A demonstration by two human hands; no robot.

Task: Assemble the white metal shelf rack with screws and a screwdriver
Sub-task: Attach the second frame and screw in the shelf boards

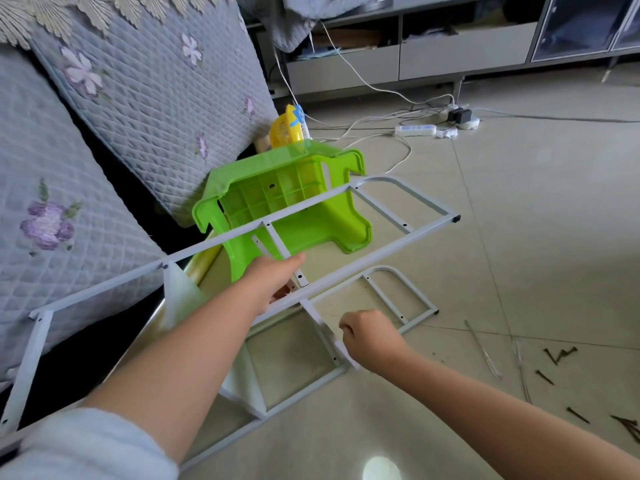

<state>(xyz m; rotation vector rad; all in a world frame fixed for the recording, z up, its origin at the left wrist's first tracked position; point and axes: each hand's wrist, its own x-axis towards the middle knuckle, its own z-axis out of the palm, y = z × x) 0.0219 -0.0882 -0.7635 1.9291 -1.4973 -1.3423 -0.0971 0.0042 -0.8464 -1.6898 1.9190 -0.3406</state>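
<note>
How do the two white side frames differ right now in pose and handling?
The upper frame is lifted off the floor and slanted, gripped by the left hand; the lower frame lies flat on the tiles, with the right hand on a crossbar. The upper frame crosses the green stool; the lower does not. Both have rounded ends.

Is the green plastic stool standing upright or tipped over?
Tipped over: the green stool lies on its side, its ribbed underside and legs facing the camera.
</note>
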